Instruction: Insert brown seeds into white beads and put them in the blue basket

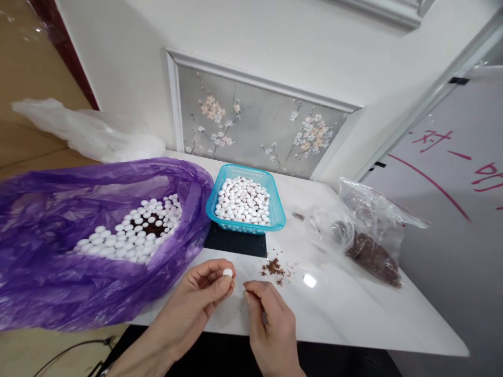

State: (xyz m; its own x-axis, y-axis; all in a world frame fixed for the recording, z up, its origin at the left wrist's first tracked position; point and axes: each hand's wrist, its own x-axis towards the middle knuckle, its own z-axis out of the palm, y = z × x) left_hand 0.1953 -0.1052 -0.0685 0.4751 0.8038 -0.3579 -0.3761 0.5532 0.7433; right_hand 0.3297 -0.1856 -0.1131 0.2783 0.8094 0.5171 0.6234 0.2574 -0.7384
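Observation:
My left hand (pixel 196 298) pinches a small white oval bead (pixel 227 273) between thumb and fingertips, above the near part of the table. Close by on its right, my right hand (pixel 273 322) has thumb and index finger pressed together; whatever may be between them is too small to make out. Just beyond the right hand lies a little heap of reddish-brown flakes (pixel 273 267). A turquoise plastic basket (pixel 278 217) full of similar white beads stands behind both hands. To the left, an open purple plastic bag (pixel 43 283) holds many white beads (pixel 118 245) around a dark brown patch.
The basket's front edge adjoins a flat black pad (pixel 236 242). On the right, a clear zip bag (pixel 375 256) of brown material leans beside a clear round plastic container (pixel 328 228). A whiteboard (pixel 451 251) borders the white table (pixel 353 319). White plastic (pixel 98 136) lies behind the purple bag.

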